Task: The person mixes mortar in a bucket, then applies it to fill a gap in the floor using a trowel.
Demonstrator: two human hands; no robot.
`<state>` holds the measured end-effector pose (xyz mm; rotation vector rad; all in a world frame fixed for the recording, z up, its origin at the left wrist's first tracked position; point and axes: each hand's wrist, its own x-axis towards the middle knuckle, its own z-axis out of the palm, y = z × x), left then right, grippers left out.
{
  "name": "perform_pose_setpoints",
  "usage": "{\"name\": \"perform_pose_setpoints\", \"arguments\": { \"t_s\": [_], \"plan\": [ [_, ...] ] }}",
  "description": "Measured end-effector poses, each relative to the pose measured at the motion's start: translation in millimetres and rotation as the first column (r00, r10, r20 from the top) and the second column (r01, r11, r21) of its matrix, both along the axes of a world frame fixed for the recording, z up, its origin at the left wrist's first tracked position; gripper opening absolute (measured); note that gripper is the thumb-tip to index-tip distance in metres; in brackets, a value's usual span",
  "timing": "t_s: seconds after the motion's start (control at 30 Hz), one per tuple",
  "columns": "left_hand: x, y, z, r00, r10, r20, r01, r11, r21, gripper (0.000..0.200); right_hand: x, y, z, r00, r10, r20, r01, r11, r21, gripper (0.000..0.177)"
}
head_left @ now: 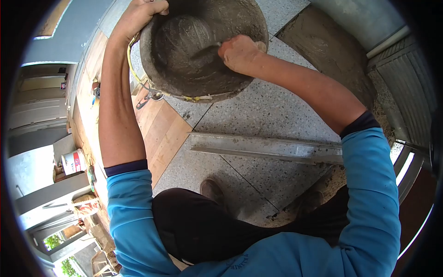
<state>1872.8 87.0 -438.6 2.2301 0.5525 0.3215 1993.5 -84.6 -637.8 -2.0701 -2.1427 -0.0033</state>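
Inside basin [154, 74], right hand [240, 54] grips trowel [205, 51]; left hand [140, 13] grips rim.

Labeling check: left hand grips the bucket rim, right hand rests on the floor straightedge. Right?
No. The right hand is inside the bucket, holding a tool in the mortar; the straightedge lies untouched. The left hand does grip the rim. Head view shows it.

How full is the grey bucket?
Nearly empty. The bucket shows its bottom and inner wall, only smeared with grey mortar. The left hand grips its rim; the right hand holds a trowel inside.
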Motion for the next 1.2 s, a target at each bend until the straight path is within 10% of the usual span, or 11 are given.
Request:
{"name": "perform_pose_setpoints", "arguments": {
  "t_s": [0.2,0.47,0.67,0.9,1.03,1.2],
  "plan": [
    [5,-7,0,1.0,0.011,-0.019,-0.012,0.999,-0.037,0.012,3,38,10,0.98,-0.116,-0.159,0.175,0.881,0.438,0.018],
    [-2,2,0,1.0,0.011,-0.009,-0.012,1.0,-0.028,0.014,-14,-3,-4,0.979,0.116,0.165,-0.151,0.965,0.216,0.016],
    [9,-10,0,1.0,-0.028,0.005,0.028,0.998,-0.054,0.014,-5,26,9,0.999,0.034,0.012,-0.036,0.891,0.453,0.019],
    [13,-10,-2,0.998,-0.051,-0.03,0.051,0.998,0.022,0.014,-28,-5,-12,0.873,0.095,0.479,-0.132,0.99,0.042,0.027],
    [13,-9,-2,0.997,-0.064,-0.035,0.065,0.997,0.038,0.013,-3,-28,7,0.892,0.081,0.445,-0.093,0.996,0.004,0.029],
    [25,-15,-5,0.991,-0.132,-0.03,0.134,0.99,0.049,0.013,-4,-33,-3,0.971,0.091,-0.22,-0.12,0.985,-0.124,0.022]
  ]
}}
